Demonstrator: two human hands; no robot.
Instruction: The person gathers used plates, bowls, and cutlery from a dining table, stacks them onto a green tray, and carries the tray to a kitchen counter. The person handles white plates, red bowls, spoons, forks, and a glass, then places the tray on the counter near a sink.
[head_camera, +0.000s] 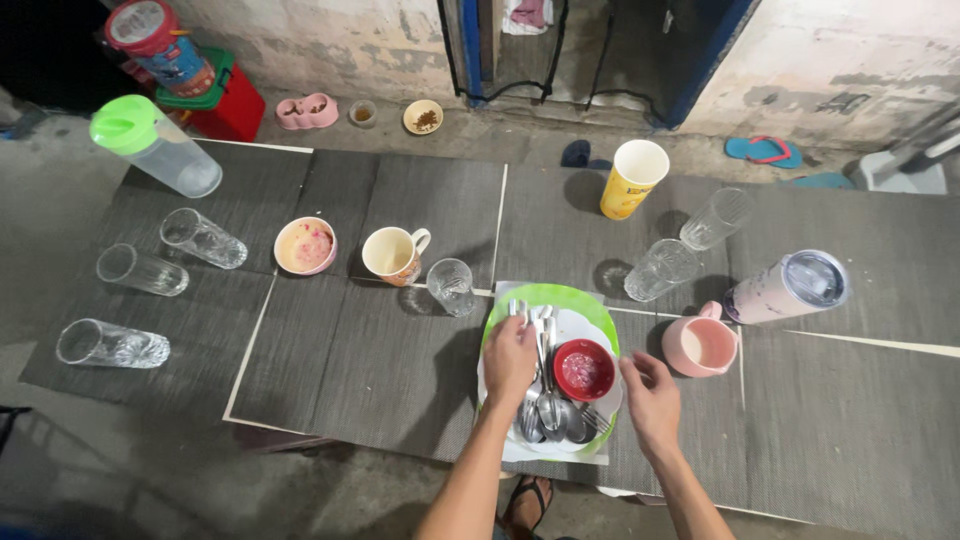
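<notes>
A green-rimmed plate (572, 299) sits on the grey table near its front edge. On it lie a small red bowl (583, 369) and several metal spoons and forks (548, 405). My left hand (510, 358) rests on the cutlery at the plate's left side, its fingers closed around the handles. My right hand (650, 394) hovers at the plate's right edge, fingers apart and holding nothing. A pink mug (700, 345) stands just right of the plate.
Several clear glasses (200, 236) stand left and right. A cream mug (393, 254), a pink bowl (305, 245), a yellow cup (631, 178), a lidded tumbler (787, 287) and a green-lidded jug (155, 147) ring the table (380, 370). Pet dishes (307, 110) sit on the floor.
</notes>
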